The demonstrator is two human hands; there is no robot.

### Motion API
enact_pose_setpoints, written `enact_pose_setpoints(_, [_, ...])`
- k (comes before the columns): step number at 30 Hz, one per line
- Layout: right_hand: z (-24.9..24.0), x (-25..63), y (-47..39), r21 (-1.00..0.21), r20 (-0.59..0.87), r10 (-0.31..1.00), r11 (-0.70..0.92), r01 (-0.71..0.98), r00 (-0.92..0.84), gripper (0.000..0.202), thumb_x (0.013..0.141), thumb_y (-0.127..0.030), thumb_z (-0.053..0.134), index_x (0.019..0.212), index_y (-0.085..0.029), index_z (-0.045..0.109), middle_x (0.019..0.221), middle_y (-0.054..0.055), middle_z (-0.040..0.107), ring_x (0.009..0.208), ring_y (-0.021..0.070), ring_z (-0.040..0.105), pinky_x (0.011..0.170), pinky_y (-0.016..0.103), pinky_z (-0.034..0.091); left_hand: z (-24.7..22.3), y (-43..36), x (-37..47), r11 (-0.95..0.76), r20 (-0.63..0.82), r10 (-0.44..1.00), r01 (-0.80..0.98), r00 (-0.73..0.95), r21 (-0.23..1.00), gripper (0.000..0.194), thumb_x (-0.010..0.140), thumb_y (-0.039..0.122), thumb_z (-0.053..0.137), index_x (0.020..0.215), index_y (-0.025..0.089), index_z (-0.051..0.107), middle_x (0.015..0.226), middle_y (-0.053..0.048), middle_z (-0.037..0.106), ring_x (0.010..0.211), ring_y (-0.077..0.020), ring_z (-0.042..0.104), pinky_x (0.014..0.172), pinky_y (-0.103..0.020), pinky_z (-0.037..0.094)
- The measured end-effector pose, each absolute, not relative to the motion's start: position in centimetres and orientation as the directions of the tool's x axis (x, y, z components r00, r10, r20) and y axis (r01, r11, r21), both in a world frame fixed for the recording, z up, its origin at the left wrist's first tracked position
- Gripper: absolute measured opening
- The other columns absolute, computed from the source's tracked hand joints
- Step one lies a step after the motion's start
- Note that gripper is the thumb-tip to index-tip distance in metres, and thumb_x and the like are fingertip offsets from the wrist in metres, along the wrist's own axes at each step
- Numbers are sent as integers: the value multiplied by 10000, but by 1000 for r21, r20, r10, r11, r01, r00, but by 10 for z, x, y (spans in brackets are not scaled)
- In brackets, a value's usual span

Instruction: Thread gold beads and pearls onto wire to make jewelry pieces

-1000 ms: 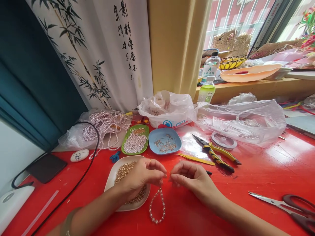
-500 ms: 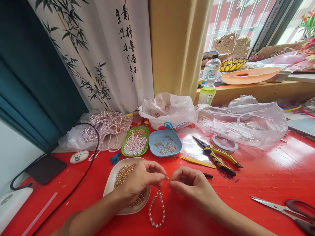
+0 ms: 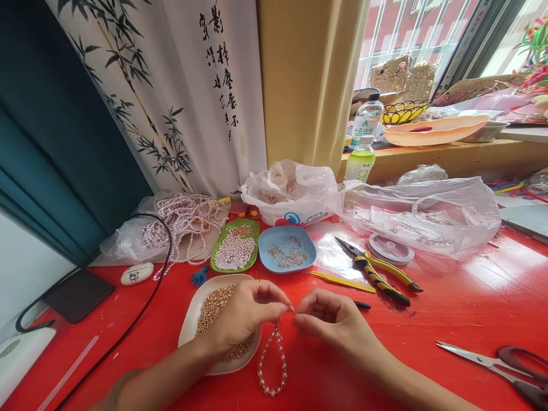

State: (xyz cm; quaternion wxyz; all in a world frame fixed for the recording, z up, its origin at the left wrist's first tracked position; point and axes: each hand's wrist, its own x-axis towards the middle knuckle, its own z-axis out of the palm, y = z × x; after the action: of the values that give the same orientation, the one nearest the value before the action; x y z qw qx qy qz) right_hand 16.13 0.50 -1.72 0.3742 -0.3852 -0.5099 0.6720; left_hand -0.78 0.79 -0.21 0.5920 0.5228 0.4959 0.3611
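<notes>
A beaded bracelet (image 3: 273,391) of pearly and gold beads dangles in a loop below the fingertips of my left hand (image 3: 250,317). That hand is closed in a pinch at the bracelet's upper end, over the right side of a white plate (image 3: 188,325) of gold beads (image 3: 213,308). A tiny gold-coloured piece shows at the fingertips, too small to name. Just right of it, my right hand (image 3: 327,317) is also pinched, its thumb and forefinger meeting near that piece. Whatever lies between the right fingertips is too small to make out.
Behind the hands stand a green tray (image 3: 252,260) of pink and gold beads and a blue dish (image 3: 308,262) of small metal findings. Pliers (image 3: 377,277), yellow tweezers (image 3: 342,281) and a spool (image 3: 391,249) lie to the right. Scissors (image 3: 488,361) rest at far right; a black cable (image 3: 141,319) crosses the left.
Both hands hold nearly the same pinched pose. The bracelet hangs almost unmoved, and the whole view has shifted very slightly.
</notes>
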Motion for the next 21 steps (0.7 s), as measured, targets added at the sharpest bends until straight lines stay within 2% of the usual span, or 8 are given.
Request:
enact_pose_setpoints(7, [-20,162,5,-968,-149,892,-219,-122,-427,174,633,-273,700,649,-150,578,569,-50,583,502,50,522,510,167,418,-5,7,-7,140,-174,954,147,246,979,61,644,166,630,691,133,651,657,-11,622,589,-109,526,592,-232,405])
enact_pose_setpoints(16, [-18,160,5,-974,-157,908,-207,-91,-389,175,640,-279,690,630,-151,571,563,-45,588,512,58,543,526,172,435,1,4,-3,92,-140,969,231,202,969,59,662,152,590,696,132,634,653,-6,608,595,-105,501,587,-221,397])
enact_pose_setpoints(21, [-21,160,6,-979,-144,919,-187,-81,-368,200,625,-318,696,628,-161,571,546,-44,574,496,74,543,525,199,457,3,5,-1,95,-135,971,200,196,975,63,660,137,576,722,133,592,741,-33,629,655,-125,535,630,-246,413])
